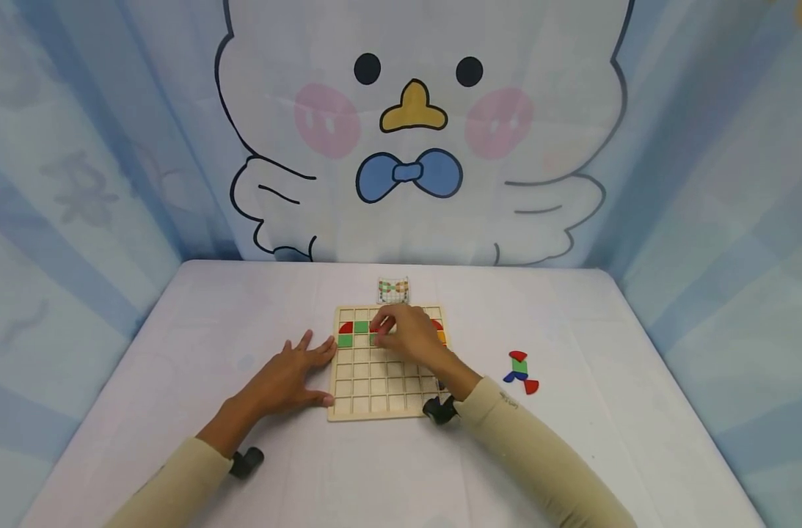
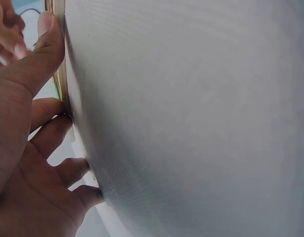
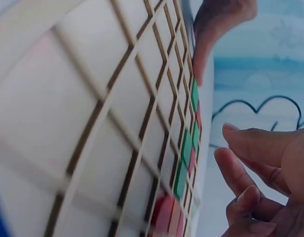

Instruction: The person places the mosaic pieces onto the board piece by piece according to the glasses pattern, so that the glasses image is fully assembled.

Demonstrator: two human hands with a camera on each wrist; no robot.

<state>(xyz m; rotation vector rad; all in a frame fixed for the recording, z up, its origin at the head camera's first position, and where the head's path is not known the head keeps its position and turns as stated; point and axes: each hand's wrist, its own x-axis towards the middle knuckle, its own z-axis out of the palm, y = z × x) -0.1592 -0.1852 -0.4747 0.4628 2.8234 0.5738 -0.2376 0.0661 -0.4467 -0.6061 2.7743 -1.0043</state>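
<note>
A wooden grid board point(image 1: 361, 385) lies on the table, with red quarter-round pieces point(image 1: 345, 328) and green squares point(image 1: 361, 327) set in its far rows. My left hand point(image 1: 288, 378) is spread beside it, thumb and fingertips touching the board's left edge, as the left wrist view also shows. Over the upper middle of the board hovers my right hand point(image 1: 410, 334), hiding some cells. In the right wrist view its thumb point(image 3: 260, 143) and index finger are slightly apart, and no piece shows between them. An orange piece point(image 1: 442, 337) lies near the board's right edge.
Right of the board lie loose pieces: red ones point(image 1: 531, 386), a green square point(image 1: 519, 367) and blue ones point(image 1: 519, 376). A small pattern card point(image 1: 393, 290) is just beyond the board's far edge. A printed curtain point(image 1: 407, 220) stands behind the table.
</note>
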